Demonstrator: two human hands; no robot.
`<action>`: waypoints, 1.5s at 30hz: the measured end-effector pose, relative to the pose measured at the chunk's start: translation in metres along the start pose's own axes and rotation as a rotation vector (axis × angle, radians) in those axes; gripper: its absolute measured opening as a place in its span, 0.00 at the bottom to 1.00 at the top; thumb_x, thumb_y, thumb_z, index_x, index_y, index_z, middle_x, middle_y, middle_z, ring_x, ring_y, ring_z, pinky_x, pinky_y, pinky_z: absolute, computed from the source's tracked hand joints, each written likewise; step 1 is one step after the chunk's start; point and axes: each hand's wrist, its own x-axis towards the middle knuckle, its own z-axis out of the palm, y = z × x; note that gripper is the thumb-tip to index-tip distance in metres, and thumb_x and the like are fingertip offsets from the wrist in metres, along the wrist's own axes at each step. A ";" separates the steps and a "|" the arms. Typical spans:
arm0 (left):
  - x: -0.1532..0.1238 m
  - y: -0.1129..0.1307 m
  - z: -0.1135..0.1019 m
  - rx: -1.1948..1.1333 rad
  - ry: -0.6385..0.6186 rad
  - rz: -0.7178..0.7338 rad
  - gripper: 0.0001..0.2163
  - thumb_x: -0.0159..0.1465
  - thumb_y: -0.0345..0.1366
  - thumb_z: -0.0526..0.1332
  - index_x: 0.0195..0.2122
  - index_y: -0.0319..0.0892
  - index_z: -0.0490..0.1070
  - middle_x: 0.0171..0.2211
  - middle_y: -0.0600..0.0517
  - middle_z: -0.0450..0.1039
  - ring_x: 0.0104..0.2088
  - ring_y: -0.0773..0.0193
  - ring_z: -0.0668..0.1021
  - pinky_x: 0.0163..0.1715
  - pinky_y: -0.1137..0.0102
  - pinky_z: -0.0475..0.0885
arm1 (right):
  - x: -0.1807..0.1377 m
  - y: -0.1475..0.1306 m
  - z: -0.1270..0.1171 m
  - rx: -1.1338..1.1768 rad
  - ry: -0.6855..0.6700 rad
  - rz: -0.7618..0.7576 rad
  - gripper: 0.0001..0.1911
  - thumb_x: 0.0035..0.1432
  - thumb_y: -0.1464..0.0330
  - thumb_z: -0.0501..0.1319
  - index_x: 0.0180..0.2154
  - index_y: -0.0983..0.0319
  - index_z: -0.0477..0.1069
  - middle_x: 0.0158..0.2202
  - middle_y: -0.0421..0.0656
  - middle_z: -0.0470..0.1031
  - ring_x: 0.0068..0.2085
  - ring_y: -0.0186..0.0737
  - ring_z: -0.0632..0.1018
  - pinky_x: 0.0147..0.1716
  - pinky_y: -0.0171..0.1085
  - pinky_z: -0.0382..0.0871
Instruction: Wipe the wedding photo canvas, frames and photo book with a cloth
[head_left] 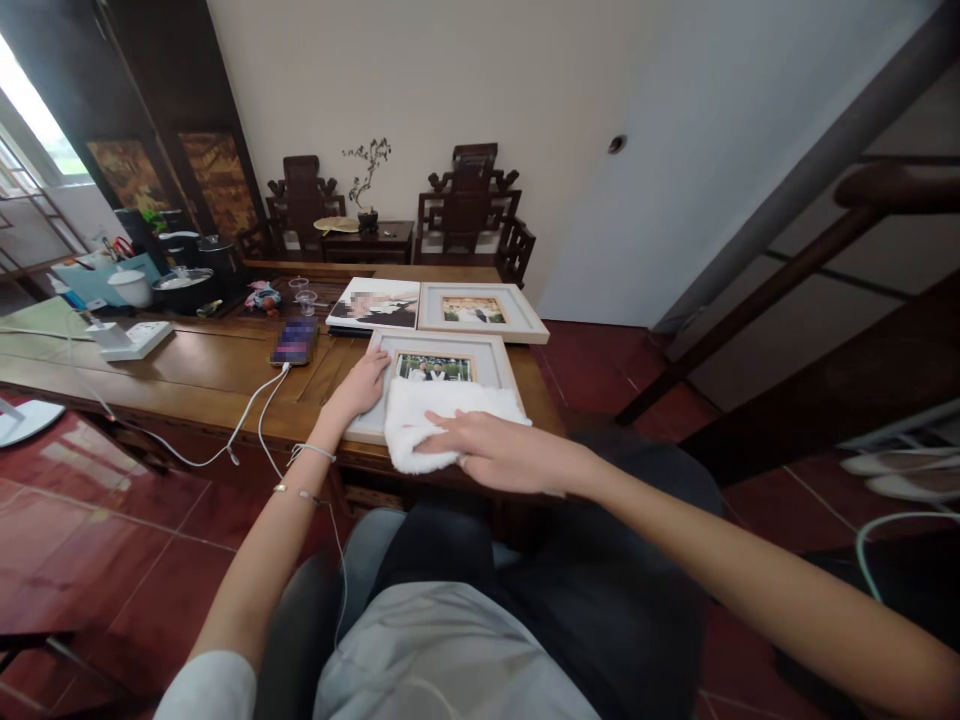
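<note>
A white-framed photo (491,360) lies flat on the near edge of the wooden table (202,370). My left hand (364,385) rests on its left border, fingers curled onto the frame and holding it down. My right hand (487,452) lies flat, fingers stretched out, on a white cloth (427,405) that covers the frame's lower half. A second white-framed photo (480,310) and a large frameless print (375,303) lie just behind.
A phone (295,341) with a white charging cable lies left of the frames, small glasses behind it. Pots, a bowl and a white power strip (135,340) fill the table's left end. Dark carved chairs (469,210) stand by the wall. A stair railing rises at right.
</note>
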 end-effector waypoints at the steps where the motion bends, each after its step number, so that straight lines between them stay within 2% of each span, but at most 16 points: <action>1: 0.000 0.001 0.000 0.001 -0.002 -0.001 0.21 0.67 0.27 0.48 0.58 0.32 0.70 0.63 0.38 0.66 0.68 0.54 0.62 0.68 0.57 0.58 | -0.001 -0.001 0.003 0.013 0.004 -0.020 0.37 0.48 0.82 0.49 0.58 0.58 0.72 0.61 0.47 0.71 0.64 0.54 0.67 0.60 0.56 0.61; 5: 0.000 0.001 0.000 -0.002 -0.003 0.019 0.20 0.67 0.26 0.48 0.57 0.31 0.70 0.62 0.37 0.67 0.68 0.54 0.62 0.68 0.58 0.57 | 0.019 0.024 0.016 -0.036 0.048 0.030 0.39 0.50 0.82 0.48 0.63 0.60 0.65 0.64 0.48 0.67 0.70 0.53 0.54 0.65 0.61 0.50; 10: 0.003 -0.006 0.004 -0.032 0.014 0.033 0.19 0.68 0.30 0.48 0.56 0.33 0.71 0.61 0.38 0.68 0.67 0.52 0.64 0.67 0.56 0.59 | 0.069 0.084 0.014 -0.334 0.139 0.161 0.39 0.53 0.80 0.50 0.67 0.62 0.58 0.73 0.49 0.46 0.71 0.62 0.47 0.63 0.68 0.44; 14: 0.004 -0.009 0.005 -0.112 0.057 0.084 0.19 0.71 0.36 0.47 0.56 0.37 0.70 0.62 0.40 0.68 0.66 0.52 0.66 0.67 0.55 0.59 | 0.104 0.105 0.003 -0.360 0.173 0.255 0.37 0.56 0.79 0.49 0.68 0.63 0.56 0.73 0.47 0.45 0.71 0.67 0.44 0.62 0.71 0.43; 18: 0.002 -0.003 0.002 -0.195 0.118 0.082 0.20 0.72 0.41 0.45 0.59 0.39 0.66 0.61 0.40 0.69 0.63 0.53 0.70 0.65 0.56 0.62 | 0.106 0.092 0.006 -0.302 0.159 0.247 0.36 0.57 0.80 0.47 0.67 0.62 0.60 0.70 0.52 0.55 0.70 0.67 0.48 0.60 0.73 0.45; 22: -0.001 0.008 -0.003 -0.203 0.111 0.015 0.22 0.73 0.44 0.43 0.57 0.38 0.68 0.59 0.41 0.71 0.63 0.54 0.70 0.65 0.60 0.61 | 0.069 0.057 0.008 -0.221 0.058 0.121 0.36 0.53 0.81 0.48 0.64 0.63 0.65 0.63 0.57 0.66 0.68 0.61 0.58 0.60 0.67 0.52; 26: -0.004 0.017 -0.008 -0.191 0.057 -0.041 0.23 0.73 0.44 0.41 0.51 0.39 0.73 0.57 0.44 0.74 0.65 0.55 0.68 0.67 0.62 0.58 | 0.029 0.024 -0.003 -0.125 -0.022 0.028 0.33 0.53 0.79 0.50 0.59 0.60 0.72 0.58 0.54 0.73 0.55 0.54 0.76 0.54 0.54 0.66; 27: -0.004 0.018 -0.008 -0.189 0.053 -0.047 0.24 0.73 0.44 0.41 0.50 0.39 0.73 0.57 0.44 0.74 0.65 0.55 0.67 0.67 0.62 0.57 | 0.024 0.020 -0.005 -0.095 -0.025 0.012 0.32 0.53 0.79 0.50 0.58 0.59 0.73 0.57 0.52 0.74 0.53 0.53 0.77 0.53 0.51 0.67; 29: -0.004 0.018 -0.008 -0.183 0.050 -0.060 0.24 0.73 0.44 0.40 0.52 0.38 0.73 0.58 0.44 0.73 0.66 0.56 0.66 0.68 0.62 0.56 | 0.021 0.018 -0.005 -0.048 -0.022 -0.010 0.33 0.53 0.79 0.50 0.58 0.57 0.72 0.58 0.48 0.74 0.57 0.52 0.75 0.55 0.51 0.66; 32: -0.005 0.016 -0.007 -0.195 0.060 -0.090 0.25 0.73 0.44 0.40 0.60 0.36 0.67 0.64 0.42 0.66 0.67 0.56 0.64 0.68 0.61 0.56 | 0.035 0.028 0.004 -0.076 -0.004 0.032 0.36 0.52 0.80 0.49 0.61 0.58 0.68 0.62 0.47 0.69 0.68 0.54 0.60 0.62 0.59 0.56; 35: -0.005 0.013 -0.007 -0.243 0.088 -0.070 0.27 0.73 0.45 0.39 0.65 0.36 0.60 0.67 0.42 0.60 0.68 0.58 0.62 0.68 0.62 0.55 | 0.064 0.045 0.011 -0.213 0.076 0.115 0.36 0.54 0.80 0.50 0.64 0.61 0.65 0.68 0.50 0.59 0.71 0.59 0.51 0.64 0.65 0.47; 41: -0.006 0.012 -0.007 -0.226 0.092 -0.074 0.28 0.73 0.47 0.40 0.67 0.34 0.55 0.69 0.42 0.54 0.70 0.60 0.58 0.69 0.63 0.52 | 0.120 0.072 -0.003 -0.381 0.156 0.239 0.30 0.59 0.78 0.50 0.63 0.66 0.65 0.69 0.51 0.57 0.69 0.61 0.55 0.64 0.64 0.48; 45: -0.005 0.012 -0.005 -0.220 0.098 -0.082 0.29 0.73 0.47 0.39 0.68 0.33 0.53 0.70 0.41 0.53 0.70 0.60 0.56 0.69 0.63 0.51 | 0.128 0.067 -0.005 -0.430 0.185 0.270 0.27 0.60 0.78 0.50 0.60 0.71 0.67 0.67 0.56 0.61 0.68 0.61 0.56 0.63 0.61 0.51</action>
